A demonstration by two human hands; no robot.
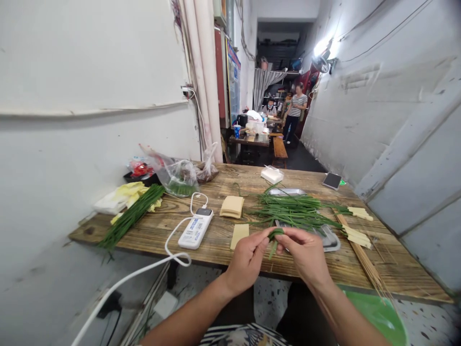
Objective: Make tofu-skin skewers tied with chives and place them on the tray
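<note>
Over the table's near edge, my left hand [249, 257] and my right hand [306, 253] pinch a small folded bundle of garlic chives [275, 234] between them. Both hands' fingers are closed on it, and a short end hangs below. Just beyond lies a loose heap of long green chives [288, 209] across metal trays [329, 239]. To the left of the heap is a stack of square yellowish sheets [232, 206], perhaps tofu skin. A single sheet [239, 235] lies close to my left hand.
Bamboo skewers [363, 264] and skewered pale pieces [356, 236] lie at right. A white power bank [196, 229] with a cable, a chive bunch [133, 216] and plastic bags [176, 175] occupy the left. A phone [332, 180] and white box [272, 175] sit farther back. Two people are in the background.
</note>
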